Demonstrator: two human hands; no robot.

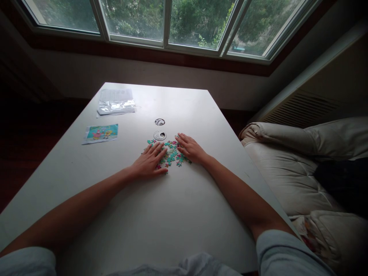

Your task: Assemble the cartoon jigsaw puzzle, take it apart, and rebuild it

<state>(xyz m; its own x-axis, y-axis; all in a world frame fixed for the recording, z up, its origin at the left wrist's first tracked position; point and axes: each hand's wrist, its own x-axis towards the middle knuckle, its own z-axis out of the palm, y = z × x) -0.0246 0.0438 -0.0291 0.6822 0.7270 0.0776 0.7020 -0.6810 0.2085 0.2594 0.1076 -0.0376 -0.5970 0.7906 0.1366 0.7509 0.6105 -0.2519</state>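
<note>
Lobed teal-and-pink jigsaw pieces (172, 155): lying between both hands
Left hand (149, 161): covering left edge, fingers extending, gripping nothing visible
Right hand (192, 149): covering right edge, likewise

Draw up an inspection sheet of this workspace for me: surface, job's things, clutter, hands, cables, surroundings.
Surface: white table, with two round fittings beyond the hands.
Job's things: loose jigsaw pieces, mostly teal, some pink, heaped together; cartoon picture sheet lying to the left.
Clutter: clear plastic packet at the far left, with paper.
Hands: left hand and right hand open, palms down, at either side of the heap.
Cables: nothing seen.
Surroundings: window ahead; off-white sofa at right.
</note>
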